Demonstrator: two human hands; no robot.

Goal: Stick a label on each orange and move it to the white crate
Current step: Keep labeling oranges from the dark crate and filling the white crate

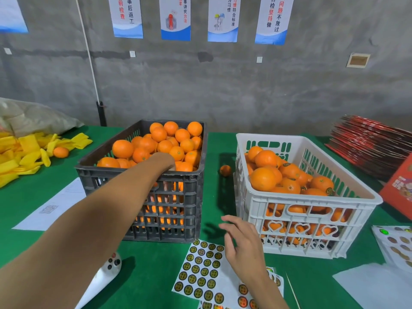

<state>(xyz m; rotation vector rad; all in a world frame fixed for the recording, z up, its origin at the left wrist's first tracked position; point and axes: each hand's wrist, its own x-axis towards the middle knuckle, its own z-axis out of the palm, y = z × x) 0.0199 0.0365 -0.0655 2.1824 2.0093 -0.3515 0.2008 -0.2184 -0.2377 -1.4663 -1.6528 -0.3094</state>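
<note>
Table: a green cloth-covered table (156,270) fills the near half of the scene, against a grey concrete wall hung with posters.
Dark crate: a dark grey slatted plastic crate (178,197) sits centre-left, heaped with unlabelled oranges (165,141).
White crate: a white slatted plastic crate (312,210) with heart-shaped cut-outs stands to the right of the dark one, partly filled with oranges (265,177), several showing round stickers.
Left hand: the left hand (163,160) reaches over the near rim into the dark crate, among the fruit. Its fingers are hidden behind the wrist and rim, so I cannot tell whether it holds an orange.
Right hand: the right hand (240,244) hovers above the table between the two crates, fingers loosely spread and slightly curled, holding nothing.
Labels: a white sheet of round gold-and-black stickers (200,270) lies on the near table, just left of and below the right hand.
Stray fruit: one small orange (225,170) lies on the table between the crates; another (60,152) rests far left among yellow foam sleeves (24,152).
</note>
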